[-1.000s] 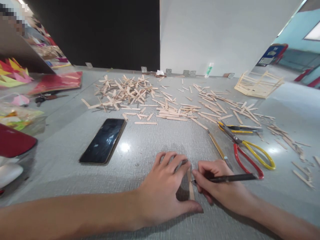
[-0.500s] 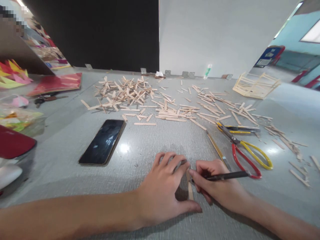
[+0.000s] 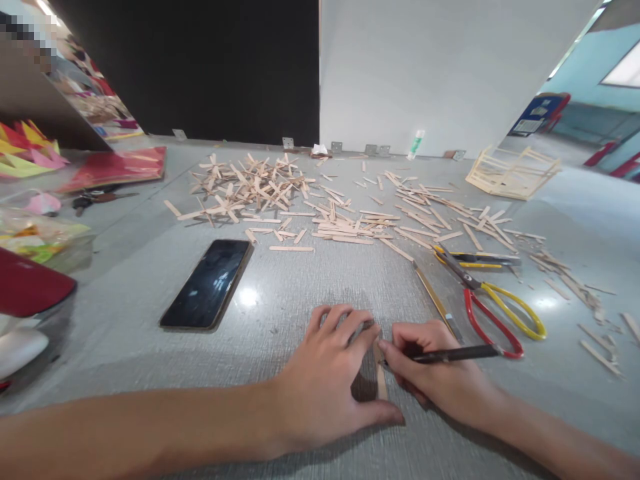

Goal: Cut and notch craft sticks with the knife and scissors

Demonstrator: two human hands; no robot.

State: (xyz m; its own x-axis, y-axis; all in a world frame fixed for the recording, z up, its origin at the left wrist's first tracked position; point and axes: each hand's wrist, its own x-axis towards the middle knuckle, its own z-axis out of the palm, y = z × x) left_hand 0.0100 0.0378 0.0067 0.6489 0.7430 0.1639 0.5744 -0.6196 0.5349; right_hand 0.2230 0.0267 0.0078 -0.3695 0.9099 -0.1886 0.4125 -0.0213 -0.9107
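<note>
A flat wooden craft stick (image 3: 381, 387) lies lengthwise on the grey table in front of me. My left hand (image 3: 335, 377) pins it down, thumb at the near end and index finger at the far end, the other fingers curled on the tabletop. Pinched in my right hand (image 3: 435, 367) is a black pen (image 3: 457, 353), its tip at the stick's right side. Just beyond that hand lie a brown pencil-like rod (image 3: 433, 291) and scissors (image 3: 480, 287) with one red and one yellow handle.
A heap of craft sticks (image 3: 250, 187) and more loose ones spread across the back. A phone (image 3: 207, 283) lies at left, near a red object (image 3: 33, 283). A glue stick (image 3: 416, 143) and a small stick frame (image 3: 515, 173) stand by the upright panel (image 3: 425, 67).
The view has shifted very slightly. Both hands keep their places on the stick and the pen, with hardly any visible movement.
</note>
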